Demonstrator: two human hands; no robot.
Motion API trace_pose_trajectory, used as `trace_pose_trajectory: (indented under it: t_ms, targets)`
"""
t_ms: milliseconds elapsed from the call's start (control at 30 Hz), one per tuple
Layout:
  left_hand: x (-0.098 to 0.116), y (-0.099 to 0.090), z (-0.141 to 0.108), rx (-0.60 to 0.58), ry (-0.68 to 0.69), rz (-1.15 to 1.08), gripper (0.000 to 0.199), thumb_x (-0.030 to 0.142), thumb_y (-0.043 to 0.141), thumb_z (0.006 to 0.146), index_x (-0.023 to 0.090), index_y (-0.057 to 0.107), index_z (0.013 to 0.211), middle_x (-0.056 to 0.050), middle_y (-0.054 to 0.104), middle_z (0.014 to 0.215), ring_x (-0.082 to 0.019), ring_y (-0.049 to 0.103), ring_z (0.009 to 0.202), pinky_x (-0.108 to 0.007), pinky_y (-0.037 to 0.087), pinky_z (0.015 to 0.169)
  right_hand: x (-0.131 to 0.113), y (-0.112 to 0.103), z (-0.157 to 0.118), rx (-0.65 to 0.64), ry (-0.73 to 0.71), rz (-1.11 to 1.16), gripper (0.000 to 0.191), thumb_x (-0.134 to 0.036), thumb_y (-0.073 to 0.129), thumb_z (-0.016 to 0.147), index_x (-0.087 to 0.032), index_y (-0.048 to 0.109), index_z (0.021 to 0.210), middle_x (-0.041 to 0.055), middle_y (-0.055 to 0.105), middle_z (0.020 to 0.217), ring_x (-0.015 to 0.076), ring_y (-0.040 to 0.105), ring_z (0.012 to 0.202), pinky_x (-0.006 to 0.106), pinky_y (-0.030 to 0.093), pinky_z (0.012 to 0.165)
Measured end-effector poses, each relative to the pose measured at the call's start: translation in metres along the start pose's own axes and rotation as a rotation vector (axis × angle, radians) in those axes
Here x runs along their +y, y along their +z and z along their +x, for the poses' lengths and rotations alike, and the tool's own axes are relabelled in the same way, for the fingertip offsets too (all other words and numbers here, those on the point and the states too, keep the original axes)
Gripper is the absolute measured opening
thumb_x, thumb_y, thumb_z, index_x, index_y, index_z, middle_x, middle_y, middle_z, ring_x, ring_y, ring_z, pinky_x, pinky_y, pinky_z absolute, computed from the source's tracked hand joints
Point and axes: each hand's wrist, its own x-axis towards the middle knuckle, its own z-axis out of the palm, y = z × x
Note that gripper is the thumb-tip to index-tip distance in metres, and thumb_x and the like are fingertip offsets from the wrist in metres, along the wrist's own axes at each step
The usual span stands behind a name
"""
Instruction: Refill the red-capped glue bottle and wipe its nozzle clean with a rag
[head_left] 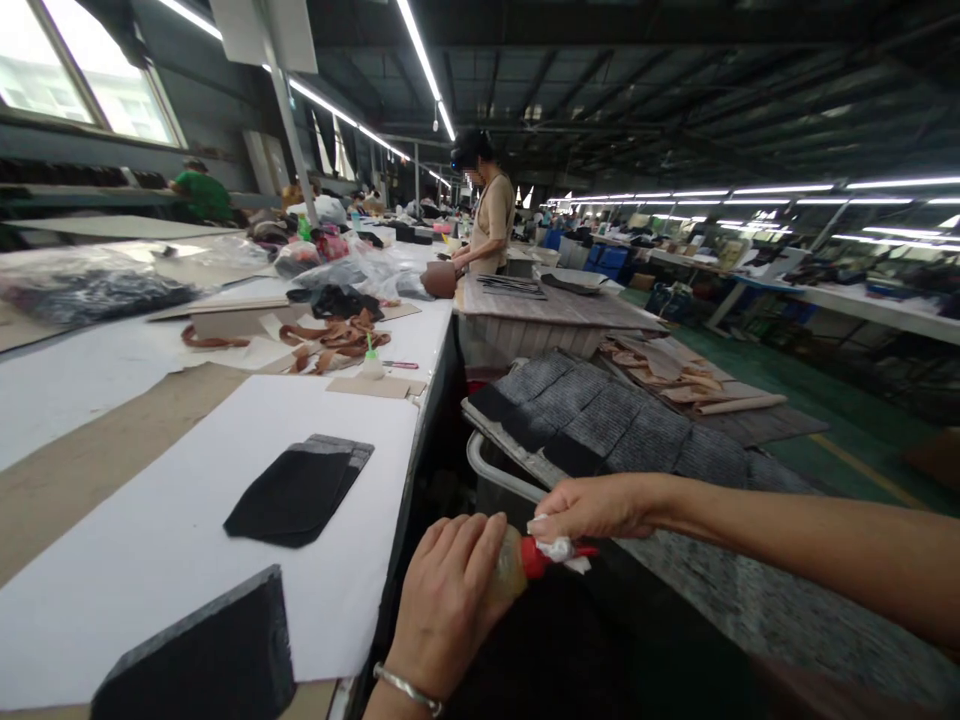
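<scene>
Gripping bottle: left hand (454, 580) closed round the bottle (510, 570), fingers wrapped over its body
Bottle spot: held up in the air between both hands, just right of the table (424, 335) edge
Long axis: crosswise, base end hidden in left palm, red cap (533, 558) and nozzle (586, 552) pointing right
Nearer hand: left, on the body itself; right hand (589, 507) just beyond the cap, at the nozzle
Right grip: thumb and fingers pinched on white tissue (557, 549), tissue against nozzle; all the way round, cannot tell
Left pose: back of hand up, forearm from below, bangle (409, 690) at wrist
Right pose: forearm in from the right, nearly level, fingers pointing left
Table side: black pieces (289, 497) on white sheet (375, 430), left of left hand, well apart
</scene>
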Motion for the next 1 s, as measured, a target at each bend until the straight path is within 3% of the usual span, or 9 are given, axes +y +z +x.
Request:
trace_pose_trajectory:
  t_ms: [100, 233, 600, 1000]
  targets:
    - [0.000, -0.002, 0.003, 0.047, 0.010, 0.002, 0.034, 0.019, 0.055, 0.084, 0.009, 0.053, 0.117, -0.011, 0.064, 0.099, -0.023, 0.059, 0.088, -0.040, 0.049, 0.077, 0.004, -0.001, 0.002, -0.035, 0.007, 0.163, 0.046, -0.059, 0.067, 0.063, -0.016, 0.052, 0.057, -0.0041, 0.049, 0.048, 0.0055, 0.039, 0.043, 0.020, 0.027, 0.043]
    - [-0.004, -0.006, 0.005, 0.078, 0.027, 0.012, 0.031, 0.023, 0.049, 0.090, 0.008, 0.054, 0.117, -0.011, 0.063, 0.100, -0.022, 0.057, 0.090, -0.037, 0.046, 0.080, 0.010, 0.007, 0.003, -0.014, -0.032, 0.347, 0.048, -0.059, 0.072, 0.061, -0.015, 0.052, 0.056, -0.0045, 0.050, 0.046, 0.0048, 0.039, 0.042, 0.019, 0.030, 0.043]
    - [-0.009, -0.002, -0.002, 0.071, 0.006, 0.032, 0.032, 0.020, 0.048, 0.089, 0.007, 0.054, 0.119, -0.011, 0.062, 0.102, -0.022, 0.055, 0.093, -0.036, 0.044, 0.082, 0.033, 0.035, 0.009, 0.148, -0.134, 0.791, 0.044, -0.053, 0.077, 0.062, -0.017, 0.051, 0.064, -0.0070, 0.052, 0.049, 0.0065, 0.047, 0.044, 0.024, 0.044, 0.055]
    - [-0.004, 0.006, -0.003, 0.081, -0.076, 0.061, 0.034, 0.030, 0.051, 0.089, 0.011, 0.053, 0.117, -0.011, 0.063, 0.100, -0.022, 0.057, 0.086, -0.035, 0.049, 0.074, 0.049, 0.066, 0.018, 0.238, -0.264, 1.324, 0.025, -0.029, 0.074, 0.063, -0.015, 0.054, 0.061, -0.0036, 0.057, 0.047, 0.0060, 0.047, 0.045, 0.024, 0.037, 0.058]
